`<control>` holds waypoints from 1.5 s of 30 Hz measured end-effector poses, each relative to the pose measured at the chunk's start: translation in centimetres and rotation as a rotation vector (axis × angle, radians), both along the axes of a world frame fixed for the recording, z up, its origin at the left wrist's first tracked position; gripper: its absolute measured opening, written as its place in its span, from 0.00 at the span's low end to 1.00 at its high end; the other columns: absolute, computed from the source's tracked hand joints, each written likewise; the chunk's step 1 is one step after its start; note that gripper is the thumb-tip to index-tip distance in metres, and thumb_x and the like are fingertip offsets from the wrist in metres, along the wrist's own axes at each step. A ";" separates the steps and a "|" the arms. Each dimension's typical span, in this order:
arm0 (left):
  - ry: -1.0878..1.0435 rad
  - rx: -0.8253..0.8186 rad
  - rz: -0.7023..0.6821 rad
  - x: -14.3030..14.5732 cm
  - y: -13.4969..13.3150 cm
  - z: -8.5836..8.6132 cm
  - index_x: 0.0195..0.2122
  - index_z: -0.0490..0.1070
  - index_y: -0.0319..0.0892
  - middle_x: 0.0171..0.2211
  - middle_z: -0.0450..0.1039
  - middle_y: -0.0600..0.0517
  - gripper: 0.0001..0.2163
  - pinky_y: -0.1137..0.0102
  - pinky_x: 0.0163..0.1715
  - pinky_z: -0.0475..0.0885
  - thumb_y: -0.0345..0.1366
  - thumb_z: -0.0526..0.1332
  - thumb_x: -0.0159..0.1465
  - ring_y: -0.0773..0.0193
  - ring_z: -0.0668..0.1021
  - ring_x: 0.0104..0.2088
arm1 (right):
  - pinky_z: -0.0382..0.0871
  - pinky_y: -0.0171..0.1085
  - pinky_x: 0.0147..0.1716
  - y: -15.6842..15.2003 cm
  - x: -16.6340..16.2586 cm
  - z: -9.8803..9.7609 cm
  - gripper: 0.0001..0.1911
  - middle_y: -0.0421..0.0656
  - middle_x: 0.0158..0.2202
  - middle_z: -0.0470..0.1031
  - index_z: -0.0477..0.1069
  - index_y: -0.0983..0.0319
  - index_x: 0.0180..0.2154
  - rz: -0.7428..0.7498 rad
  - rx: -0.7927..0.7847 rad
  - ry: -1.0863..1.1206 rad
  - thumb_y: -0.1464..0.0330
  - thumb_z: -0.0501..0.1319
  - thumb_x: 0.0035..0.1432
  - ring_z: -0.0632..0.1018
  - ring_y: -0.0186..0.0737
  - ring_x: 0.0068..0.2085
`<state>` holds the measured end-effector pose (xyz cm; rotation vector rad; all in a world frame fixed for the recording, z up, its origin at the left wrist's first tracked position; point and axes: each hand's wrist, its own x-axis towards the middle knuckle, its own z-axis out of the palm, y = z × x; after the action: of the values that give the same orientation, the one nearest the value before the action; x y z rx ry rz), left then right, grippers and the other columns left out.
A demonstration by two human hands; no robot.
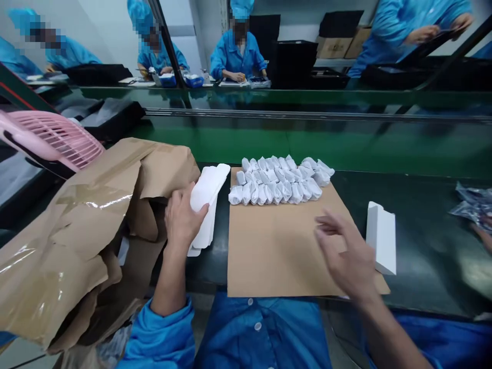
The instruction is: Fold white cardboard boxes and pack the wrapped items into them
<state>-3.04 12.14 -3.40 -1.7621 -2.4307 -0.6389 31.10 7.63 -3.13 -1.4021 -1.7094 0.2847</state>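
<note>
My left hand grips the edge of a stack of flat white cartons, its thumb lying across the top. The uppermost carton is askew over the others. Above a brown cardboard sheet, my right hand hovers with nothing in it, its fingers loosely bent and apart, a little blurred. Rows of small white wrapped packets line the far part of the sheet. Beside my right hand a folded-up white box lies on the dark work surface.
A torn brown paper bag bulges at the left, before a pink fan. Clear plastic bags and part of another person's hand are at the far right. Several co-workers in blue sit or stand beyond the green ledge.
</note>
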 end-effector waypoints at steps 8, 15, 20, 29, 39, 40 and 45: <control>-0.469 0.424 -0.457 8.5 -6.8 -2.2 0.67 0.53 0.48 0.48 0.66 0.44 0.42 0.58 0.44 0.75 0.44 0.71 0.54 0.53 0.74 0.47 | 0.74 0.38 0.42 1.3 -10.3 0.0 0.29 0.50 0.52 0.73 0.59 0.62 0.60 0.486 -0.562 0.852 0.56 0.60 0.63 0.77 0.41 0.45; -1.210 0.052 -0.534 6.6 -6.8 0.9 0.55 0.70 0.43 0.33 0.75 0.51 0.21 0.74 0.22 0.74 0.41 0.65 0.61 0.66 0.76 0.27 | 0.72 0.36 0.36 1.1 -3.6 2.6 0.16 0.44 0.42 0.76 0.70 0.62 0.47 0.827 -0.702 0.076 0.60 0.63 0.61 0.76 0.40 0.40; -1.311 -0.072 -0.476 6.3 -5.4 1.1 0.41 0.73 0.41 0.26 0.71 0.56 0.10 0.75 0.17 0.73 0.41 0.64 0.62 0.68 0.74 0.22 | 0.71 0.52 0.49 -2.3 -4.1 2.1 0.45 0.56 0.55 0.69 0.48 0.64 0.68 0.451 -0.220 -0.418 0.58 0.66 0.58 0.73 0.56 0.52; -1.113 -0.349 -0.645 5.7 -5.8 2.1 0.45 0.77 0.45 0.37 0.78 0.53 0.16 0.76 0.22 0.76 0.27 0.63 0.55 0.65 0.80 0.31 | 0.75 0.50 0.46 -2.5 -3.3 1.4 0.33 0.60 0.54 0.71 0.55 0.74 0.62 0.598 0.085 -0.543 0.63 0.60 0.62 0.74 0.53 0.49; -1.188 0.108 -0.678 6.6 -7.0 1.7 0.54 0.70 0.46 0.38 0.79 0.49 0.19 0.68 0.27 0.79 0.41 0.64 0.62 0.61 0.82 0.29 | 0.78 0.45 0.43 -3.1 -2.4 1.5 0.26 0.55 0.52 0.75 0.59 0.66 0.61 0.391 -0.005 -0.393 0.66 0.59 0.64 0.80 0.51 0.48; -1.195 0.291 -0.654 7.5 -7.5 1.3 0.59 0.65 0.48 0.44 0.78 0.47 0.25 0.63 0.34 0.80 0.45 0.65 0.61 0.57 0.83 0.36 | 0.78 0.43 0.42 -3.2 -2.7 1.3 0.29 0.54 0.54 0.75 0.57 0.65 0.62 0.324 -0.065 -0.300 0.64 0.61 0.63 0.80 0.50 0.48; -1.085 0.396 -0.574 13.4 -9.8 -1.1 0.66 0.51 0.49 0.60 0.66 0.40 0.42 0.56 0.51 0.74 0.50 0.70 0.55 0.49 0.75 0.55 | 0.77 0.43 0.46 -4.8 -5.4 -0.4 0.36 0.54 0.57 0.72 0.46 0.61 0.67 0.331 -0.044 -0.074 0.62 0.60 0.64 0.79 0.50 0.51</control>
<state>10.34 2.37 -4.54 -2.2384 -1.8382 -2.4533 25.69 2.83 -3.58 -1.1686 -2.0066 0.4598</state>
